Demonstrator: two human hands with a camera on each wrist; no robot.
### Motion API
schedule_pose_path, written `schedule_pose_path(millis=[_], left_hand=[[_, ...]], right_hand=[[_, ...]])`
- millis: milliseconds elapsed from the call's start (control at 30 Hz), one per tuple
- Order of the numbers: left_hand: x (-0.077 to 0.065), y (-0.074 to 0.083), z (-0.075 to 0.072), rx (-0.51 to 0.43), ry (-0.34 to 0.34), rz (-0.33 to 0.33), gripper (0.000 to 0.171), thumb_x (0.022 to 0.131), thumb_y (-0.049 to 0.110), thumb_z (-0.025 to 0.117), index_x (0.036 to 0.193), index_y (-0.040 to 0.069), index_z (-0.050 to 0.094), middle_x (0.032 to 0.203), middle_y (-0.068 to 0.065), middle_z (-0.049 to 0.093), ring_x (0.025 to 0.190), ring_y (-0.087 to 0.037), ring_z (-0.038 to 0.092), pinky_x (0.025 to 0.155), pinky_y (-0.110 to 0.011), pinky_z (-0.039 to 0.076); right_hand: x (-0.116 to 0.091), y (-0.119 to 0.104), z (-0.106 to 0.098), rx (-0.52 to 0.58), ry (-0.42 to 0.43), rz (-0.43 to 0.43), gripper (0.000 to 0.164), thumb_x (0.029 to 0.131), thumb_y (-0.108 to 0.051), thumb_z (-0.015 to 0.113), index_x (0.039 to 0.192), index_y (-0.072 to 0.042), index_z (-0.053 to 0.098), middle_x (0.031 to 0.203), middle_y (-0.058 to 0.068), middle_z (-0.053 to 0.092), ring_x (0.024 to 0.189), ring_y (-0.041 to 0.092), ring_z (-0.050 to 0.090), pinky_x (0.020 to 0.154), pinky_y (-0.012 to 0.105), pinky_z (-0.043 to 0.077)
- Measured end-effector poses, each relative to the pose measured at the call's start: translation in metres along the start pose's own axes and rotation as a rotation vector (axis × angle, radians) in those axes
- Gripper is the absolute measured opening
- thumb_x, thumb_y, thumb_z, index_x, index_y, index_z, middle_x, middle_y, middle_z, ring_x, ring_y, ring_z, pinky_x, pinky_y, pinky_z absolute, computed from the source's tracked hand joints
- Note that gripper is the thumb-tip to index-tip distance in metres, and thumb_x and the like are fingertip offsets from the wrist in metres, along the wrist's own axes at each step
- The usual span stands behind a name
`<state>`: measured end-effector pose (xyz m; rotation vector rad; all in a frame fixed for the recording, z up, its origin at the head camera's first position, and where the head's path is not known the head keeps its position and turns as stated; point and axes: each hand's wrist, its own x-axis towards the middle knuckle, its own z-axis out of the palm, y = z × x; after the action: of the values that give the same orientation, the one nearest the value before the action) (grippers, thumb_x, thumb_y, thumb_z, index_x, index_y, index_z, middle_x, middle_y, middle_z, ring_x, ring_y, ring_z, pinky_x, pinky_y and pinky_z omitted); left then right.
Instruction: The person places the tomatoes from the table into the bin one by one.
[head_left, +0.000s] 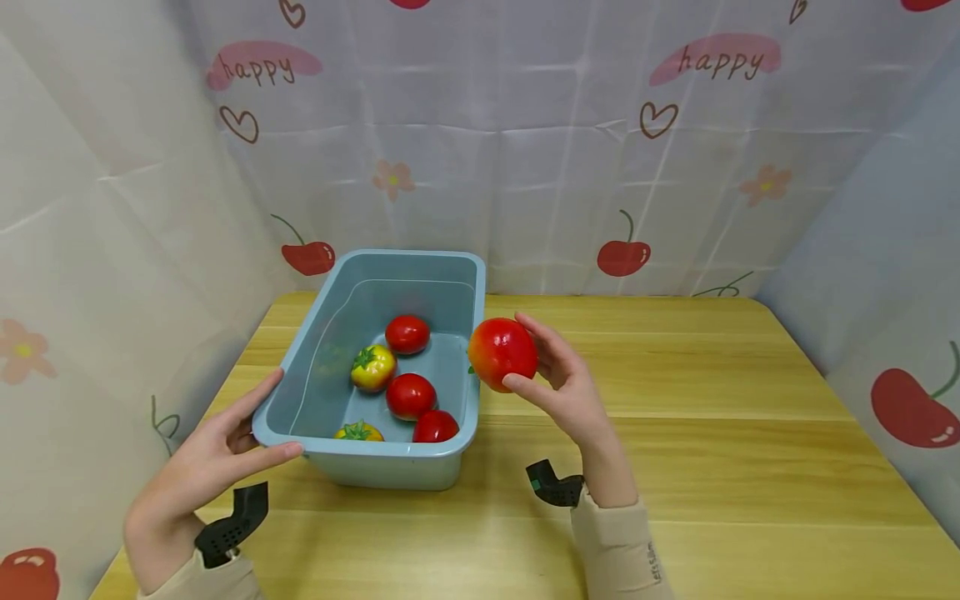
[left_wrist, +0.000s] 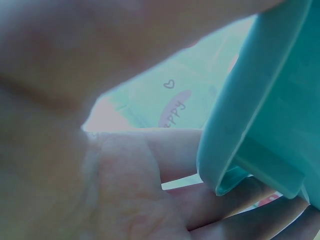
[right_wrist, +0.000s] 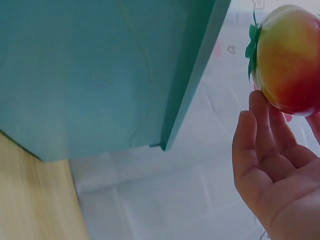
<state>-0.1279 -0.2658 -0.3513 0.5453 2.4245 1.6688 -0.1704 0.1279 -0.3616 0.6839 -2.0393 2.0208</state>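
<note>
My right hand [head_left: 566, 387] holds a red tomato [head_left: 501, 354] between thumb and fingers, beside the right rim of a light blue plastic bin [head_left: 472, 383]. In the right wrist view the tomato [right_wrist: 290, 60] shows a yellow-orange side and a green leafy top. At the bin's near left corner, my left hand [head_left: 217, 458] grips the rim, thumb on the near edge and fingers along the outside. The left wrist view shows those fingers reaching under the rim [left_wrist: 240, 110]. Inside the bin lie red tomatoes [head_left: 410, 396] and two yellowish ones with green tops [head_left: 373, 368]; the near wall partly hides some.
The bin stands on the left part of a wooden table [head_left: 675, 400]. A white curtain [head_left: 525, 167] printed with cherries, hearts and flowers hangs behind, and similar cloth covers both sides. Each wrist wears a black mount [head_left: 553, 483].
</note>
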Motion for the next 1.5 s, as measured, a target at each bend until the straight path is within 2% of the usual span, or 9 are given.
schedule_pose_path(millis=[333, 700, 967, 1200, 1300, 1500], left_hand=[[0.000, 0.000, -0.001, 0.007, 0.002, -0.003, 0.085, 0.086, 0.000, 0.067, 0.151, 0.007, 0.012, 0.142, -0.030, 0.026, 0.104, -0.017, 0.060, 0.079, -0.023, 0.052], [0.001, 0.001, 0.000, 0.006, 0.004, 0.000, 0.085, 0.085, 0.000, 0.067, 0.151, 0.006, 0.012, 0.142, -0.031, 0.026, 0.106, -0.017, 0.060, 0.080, -0.023, 0.052], [0.001, 0.000, 0.000, 0.012, 0.010, -0.004, 0.086, 0.085, 0.001, 0.068, 0.151, 0.007, 0.013, 0.141, -0.030, 0.027, 0.105, -0.017, 0.060, 0.079, -0.023, 0.052], [0.002, -0.002, 0.000, 0.015, 0.010, -0.001, 0.086, 0.085, 0.001, 0.068, 0.151, 0.007, 0.013, 0.141, -0.030, 0.027, 0.104, -0.015, 0.061, 0.079, -0.022, 0.052], [0.003, -0.002, 0.000, 0.025, 0.010, -0.003, 0.086, 0.085, 0.001, 0.068, 0.151, 0.007, 0.013, 0.142, -0.030, 0.027, 0.104, -0.015, 0.061, 0.079, -0.022, 0.052], [0.003, -0.001, 0.001, 0.050, 0.012, 0.000, 0.086, 0.085, 0.003, 0.069, 0.151, 0.007, 0.014, 0.142, -0.029, 0.027, 0.105, -0.015, 0.060, 0.079, -0.021, 0.051]], right_hand=[[0.003, 0.001, 0.016, 0.051, 0.022, -0.024, 0.066, 0.080, -0.011, 0.074, 0.138, -0.004, 0.044, 0.130, 0.009, 0.051, 0.115, 0.027, 0.048, 0.093, 0.033, 0.047], [0.005, 0.005, 0.025, 0.015, 0.030, -0.008, 0.064, 0.077, -0.007, 0.076, 0.136, -0.012, 0.049, 0.128, 0.006, 0.053, 0.115, 0.024, 0.050, 0.091, 0.035, 0.047], [0.007, 0.010, 0.033, -0.020, -0.015, -0.017, 0.066, 0.078, -0.010, 0.076, 0.137, -0.015, 0.048, 0.132, 0.005, 0.052, 0.116, 0.023, 0.050, 0.092, 0.038, 0.047], [0.006, 0.010, 0.032, 0.015, -0.033, -0.062, 0.066, 0.078, 0.000, 0.074, 0.137, -0.011, 0.047, 0.137, 0.010, 0.047, 0.119, 0.025, 0.050, 0.097, 0.052, 0.040], [0.006, 0.010, 0.031, 0.020, -0.027, -0.061, 0.067, 0.078, 0.002, 0.074, 0.137, -0.011, 0.047, 0.138, 0.013, 0.047, 0.119, 0.025, 0.050, 0.098, 0.050, 0.040], [0.005, 0.010, 0.030, 0.020, -0.027, -0.062, 0.066, 0.078, 0.004, 0.073, 0.137, -0.009, 0.046, 0.137, 0.013, 0.047, 0.119, 0.026, 0.050, 0.098, 0.048, 0.041]])
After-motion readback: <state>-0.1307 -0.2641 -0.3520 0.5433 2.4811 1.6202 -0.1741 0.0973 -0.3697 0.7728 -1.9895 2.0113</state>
